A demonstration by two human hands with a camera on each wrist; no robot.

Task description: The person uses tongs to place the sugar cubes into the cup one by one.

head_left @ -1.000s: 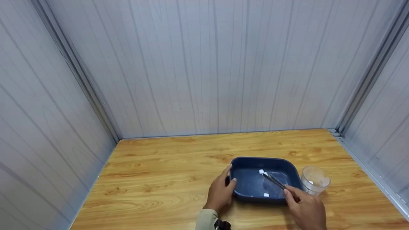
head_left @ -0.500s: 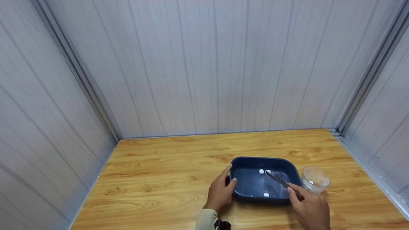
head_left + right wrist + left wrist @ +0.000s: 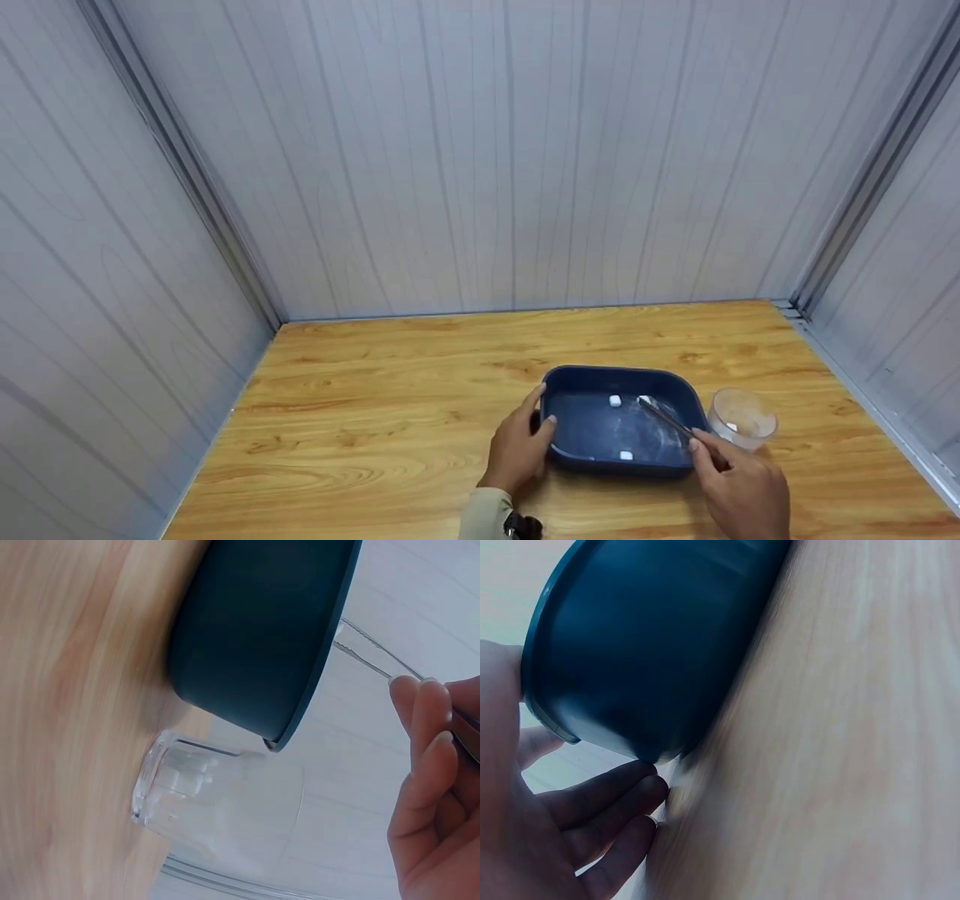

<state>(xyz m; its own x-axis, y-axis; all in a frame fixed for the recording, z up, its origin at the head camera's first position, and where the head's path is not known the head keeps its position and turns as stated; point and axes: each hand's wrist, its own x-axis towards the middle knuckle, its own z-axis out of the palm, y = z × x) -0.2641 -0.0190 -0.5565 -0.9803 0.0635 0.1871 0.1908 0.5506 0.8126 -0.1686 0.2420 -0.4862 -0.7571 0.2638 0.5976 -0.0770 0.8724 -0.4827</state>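
Note:
My left hand (image 3: 517, 446) holds the left side of a dark blue rectangular tray (image 3: 585, 431), thumb over the rim. In the left wrist view, several fingertips (image 3: 641, 795) lie beside the tray's lower edge, near the table. My right hand (image 3: 742, 484) pinches metal tweezers (image 3: 667, 420) slanting over the tray's right side. At their tips is a small white cube (image 3: 644, 399); the right wrist view shows something white between the serrated tips. Two more white cubes lie in the tray, a far cube (image 3: 615, 401) and a near cube (image 3: 625, 455).
A clear cup (image 3: 754, 427) stands close to the tray's right side, with white cubes (image 3: 184, 776) at its bottom. The wood-grain table (image 3: 360, 420) meets pale panel walls (image 3: 480, 165) at the back and sides. A dark watch-like band (image 3: 523, 526) is around my left wrist.
My right hand and the tweezers have moved right, and the white cube at the tips has shifted right, away from the far cube. My left hand stays on the tray.

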